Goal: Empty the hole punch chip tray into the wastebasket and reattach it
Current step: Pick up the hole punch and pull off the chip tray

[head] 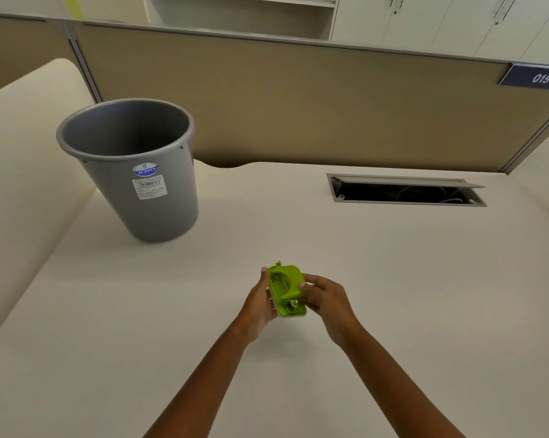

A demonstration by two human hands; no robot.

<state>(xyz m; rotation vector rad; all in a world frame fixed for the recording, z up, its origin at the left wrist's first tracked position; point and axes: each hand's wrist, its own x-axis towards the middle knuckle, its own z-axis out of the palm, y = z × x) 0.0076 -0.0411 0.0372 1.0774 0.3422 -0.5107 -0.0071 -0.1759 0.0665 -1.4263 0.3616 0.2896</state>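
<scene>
A small lime-green hole punch (287, 289) is held between both hands just above the white desk, near the middle of the view. My left hand (260, 303) cups its left side and underside. My right hand (325, 295) grips its right side with thumb and fingers. The underside, where the chip tray sits, is hidden by my left hand. A grey plastic wastebasket (134, 172) with a white label stands upright on the desk, far to the upper left of the hands.
An open cable hatch (405, 192) is set into the desk (393, 279) at the back right. A tan partition wall (298, 99) runs along the desk's far edge. The desk curves off to the left behind the wastebasket.
</scene>
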